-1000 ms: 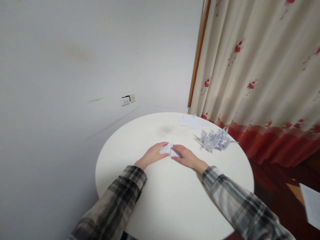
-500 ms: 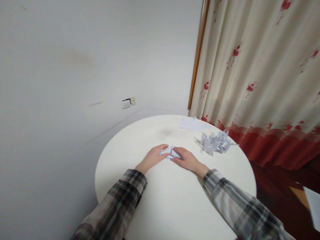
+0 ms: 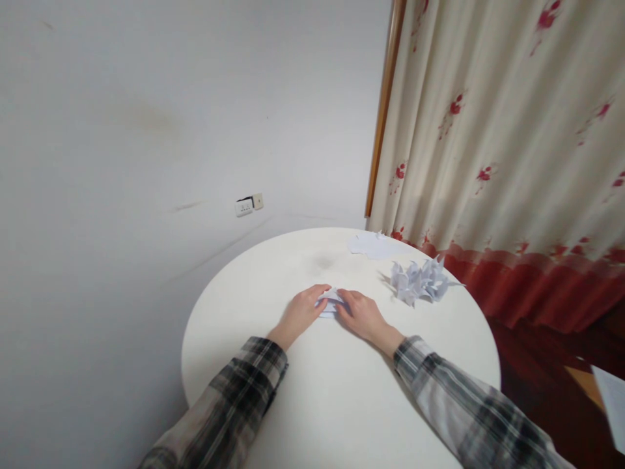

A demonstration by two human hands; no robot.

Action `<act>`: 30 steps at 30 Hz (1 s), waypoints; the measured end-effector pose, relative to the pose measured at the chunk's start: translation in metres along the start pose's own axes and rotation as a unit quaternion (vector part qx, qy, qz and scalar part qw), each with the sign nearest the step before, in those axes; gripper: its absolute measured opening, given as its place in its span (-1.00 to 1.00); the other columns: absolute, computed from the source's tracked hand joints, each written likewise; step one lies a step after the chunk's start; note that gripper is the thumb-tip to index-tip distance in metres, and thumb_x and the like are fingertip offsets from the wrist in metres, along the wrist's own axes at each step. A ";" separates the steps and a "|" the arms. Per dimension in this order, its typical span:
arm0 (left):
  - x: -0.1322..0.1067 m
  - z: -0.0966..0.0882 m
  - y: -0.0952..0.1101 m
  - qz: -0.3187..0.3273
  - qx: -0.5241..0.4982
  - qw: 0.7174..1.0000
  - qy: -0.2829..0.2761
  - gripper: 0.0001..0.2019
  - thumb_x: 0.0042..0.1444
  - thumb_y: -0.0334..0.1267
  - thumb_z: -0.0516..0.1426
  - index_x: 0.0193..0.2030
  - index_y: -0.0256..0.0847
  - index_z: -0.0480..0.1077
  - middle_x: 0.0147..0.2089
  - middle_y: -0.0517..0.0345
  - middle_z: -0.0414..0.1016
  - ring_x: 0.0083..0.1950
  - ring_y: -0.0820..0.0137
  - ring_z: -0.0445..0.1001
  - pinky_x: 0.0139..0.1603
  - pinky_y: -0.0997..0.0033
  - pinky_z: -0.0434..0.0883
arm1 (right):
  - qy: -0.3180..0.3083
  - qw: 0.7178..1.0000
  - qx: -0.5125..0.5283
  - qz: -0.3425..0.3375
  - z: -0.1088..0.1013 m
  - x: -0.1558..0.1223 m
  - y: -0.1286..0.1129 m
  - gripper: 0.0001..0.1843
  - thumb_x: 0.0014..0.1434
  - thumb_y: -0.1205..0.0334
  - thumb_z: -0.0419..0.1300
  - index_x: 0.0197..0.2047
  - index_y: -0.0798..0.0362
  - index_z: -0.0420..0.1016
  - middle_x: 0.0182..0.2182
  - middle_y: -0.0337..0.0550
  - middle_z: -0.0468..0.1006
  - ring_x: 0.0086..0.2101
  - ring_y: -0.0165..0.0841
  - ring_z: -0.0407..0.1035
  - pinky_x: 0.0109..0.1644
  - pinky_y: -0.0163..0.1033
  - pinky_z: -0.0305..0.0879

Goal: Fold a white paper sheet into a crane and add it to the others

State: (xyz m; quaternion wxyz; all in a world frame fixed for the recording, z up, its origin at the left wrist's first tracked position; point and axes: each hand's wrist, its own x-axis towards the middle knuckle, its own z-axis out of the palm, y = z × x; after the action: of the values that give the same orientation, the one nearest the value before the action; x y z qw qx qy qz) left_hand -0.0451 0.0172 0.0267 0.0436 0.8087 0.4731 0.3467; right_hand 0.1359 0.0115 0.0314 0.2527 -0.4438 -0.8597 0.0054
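A small folded piece of white paper (image 3: 331,302) lies on the round white table (image 3: 336,391) between my two hands. My left hand (image 3: 301,311) rests on its left side, fingers curled over the paper's edge. My right hand (image 3: 360,314) presses on its right side, fingertips pinching the fold. Most of the paper is hidden under my fingers. Both arms wear plaid sleeves.
A pile of several folded white paper shapes (image 3: 420,279) sits to the right of my hands. Flat white sheets (image 3: 371,245) lie at the table's far edge. A flowered curtain (image 3: 508,150) hangs at right, a wall socket (image 3: 248,205) at left.
My hands have closed in over the paper, covering more of it. My right hand has shifted slightly left. The view has tilted a little.
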 end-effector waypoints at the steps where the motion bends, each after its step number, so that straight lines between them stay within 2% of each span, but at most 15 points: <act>1: 0.000 0.001 0.001 0.000 0.004 1.000 0.003 -0.71 0.08 -0.34 -0.02 -0.04 -0.17 0.31 -0.06 0.13 0.43 -0.05 0.37 0.40 0.03 0.38 0.30 | 0.002 1.000 -0.003 0.006 0.000 0.000 -0.001 -0.62 0.18 0.18 -0.05 0.05 0.09 0.23 -0.13 0.01 0.45 -0.14 -0.26 0.34 -0.12 -0.25 0.23; 5: 0.000 0.003 0.006 -0.003 0.014 1.000 0.001 -0.74 0.09 -0.33 -0.01 -0.07 -0.16 0.33 -0.07 0.15 0.45 -0.06 0.38 0.40 0.02 0.39 0.30 | -0.015 0.999 -0.017 0.024 0.000 0.003 0.002 -0.59 0.13 0.37 -0.05 0.08 0.08 0.22 -0.12 0.01 0.46 -0.15 -0.26 0.35 -0.13 -0.26 0.24; 7: 0.001 0.002 0.008 -0.023 0.018 1.000 0.012 -0.75 0.09 -0.31 0.00 -0.08 -0.14 0.34 -0.10 0.16 0.46 -0.08 0.38 0.41 0.02 0.38 0.30 | -0.025 0.999 -0.022 0.023 0.001 0.004 0.006 -0.55 0.10 0.45 -0.06 0.08 0.06 0.22 -0.10 0.01 0.45 -0.15 -0.27 0.36 -0.12 -0.26 0.24; 10: 0.002 0.002 0.008 -0.064 -0.003 0.995 0.079 -0.69 0.05 -0.30 0.06 -0.02 -0.09 0.28 -0.11 0.17 0.46 -0.06 0.36 0.39 0.05 0.33 0.28 | -0.011 0.999 -0.029 0.033 0.003 0.006 0.013 -0.50 0.08 0.49 -0.07 0.10 0.05 0.20 -0.08 -0.01 0.45 -0.16 -0.25 0.38 -0.15 -0.26 0.25; 12: 0.005 0.005 0.005 -0.099 -0.054 0.983 0.144 -0.54 -0.01 -0.32 0.11 0.07 -0.08 0.17 -0.04 0.14 0.41 -0.01 0.35 0.36 0.06 0.29 0.28 | 0.004 0.998 -0.038 0.050 0.004 0.007 0.016 -0.48 0.08 0.50 -0.08 0.12 0.06 0.17 -0.10 -0.01 0.46 -0.18 -0.25 0.39 -0.17 -0.28 0.26; 15: 0.009 0.013 0.002 -0.204 -0.187 0.939 0.203 -0.31 -0.09 -0.32 0.17 0.18 -0.15 -0.06 0.08 -0.02 0.28 -0.05 0.35 0.40 -0.06 0.31 0.37 | 0.014 0.997 -0.043 0.069 0.005 0.008 0.018 -0.47 0.08 0.49 -0.10 0.14 0.08 0.15 -0.10 0.02 0.47 -0.23 -0.26 0.42 -0.18 -0.27 0.27; 18: 0.011 0.021 0.005 -0.308 -0.321 0.880 0.168 -0.36 0.01 -0.29 0.09 0.20 -0.27 -0.13 0.13 -0.18 0.23 -0.08 0.35 0.42 -0.15 0.38 0.41 | 0.013 0.997 -0.027 0.076 0.006 0.008 0.014 -0.49 0.10 0.46 -0.10 0.15 0.09 0.13 -0.11 0.03 0.47 -0.24 -0.26 0.42 -0.18 -0.27 0.27; 20: 0.011 0.024 0.010 -0.329 -0.370 0.860 0.123 -0.42 0.08 -0.29 0.02 0.21 -0.30 -0.12 0.12 -0.18 0.26 -0.04 0.33 0.41 -0.14 0.37 0.41 | 0.024 0.997 -0.003 0.077 0.007 0.008 0.010 -0.51 0.11 0.45 -0.11 0.13 0.09 0.15 -0.15 0.01 0.49 -0.26 -0.28 0.42 -0.19 -0.28 0.26; 22: 0.010 0.026 0.014 -0.312 -0.383 0.864 0.091 -0.45 0.07 -0.34 0.01 0.20 -0.28 -0.06 0.15 -0.14 0.23 0.01 0.32 0.39 -0.09 0.36 0.40 | 0.053 0.995 0.039 0.078 0.008 0.008 0.006 -0.56 0.12 0.43 -0.12 0.08 0.09 0.20 -0.21 -0.03 0.51 -0.28 -0.30 0.42 -0.20 -0.29 0.25; 25: 0.011 0.029 0.015 -0.255 -0.356 0.898 0.046 -0.43 -0.02 -0.47 0.02 0.18 -0.25 0.05 0.16 -0.04 0.25 0.06 0.31 0.35 0.00 0.33 0.35 | 0.111 0.981 0.123 0.099 0.012 0.010 0.005 -0.63 0.11 0.39 -0.12 -0.03 0.08 0.30 -0.31 -0.09 0.53 -0.32 -0.32 0.40 -0.22 -0.29 0.25; 27: 0.012 0.033 0.011 -0.235 -0.321 0.917 0.018 -0.40 -0.09 -0.55 -0.01 0.17 -0.24 0.10 0.10 0.03 0.33 0.04 0.30 0.37 -0.01 0.31 0.37 | 0.140 0.965 0.178 0.129 0.014 0.010 0.006 -0.67 0.08 0.37 -0.10 -0.12 0.07 0.35 -0.36 -0.14 0.53 -0.36 -0.33 0.39 -0.24 -0.29 0.25; 30: 0.012 0.035 0.003 -0.242 -0.287 0.927 -0.001 -0.38 -0.15 -0.59 -0.06 0.14 -0.20 0.17 0.01 0.11 0.42 -0.05 0.30 0.43 -0.11 0.29 0.42 | 0.164 0.937 0.255 0.175 0.017 0.012 0.012 -0.74 -0.01 0.35 -0.06 -0.28 0.06 0.40 -0.40 -0.17 0.52 -0.39 -0.34 0.37 -0.28 -0.28 0.27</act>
State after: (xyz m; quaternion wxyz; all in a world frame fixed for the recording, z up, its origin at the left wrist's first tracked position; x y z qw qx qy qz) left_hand -0.0179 0.0344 0.0074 0.3569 0.6229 0.5351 0.4453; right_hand 0.1321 0.0317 0.0185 0.4901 -0.5026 -0.6849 0.1953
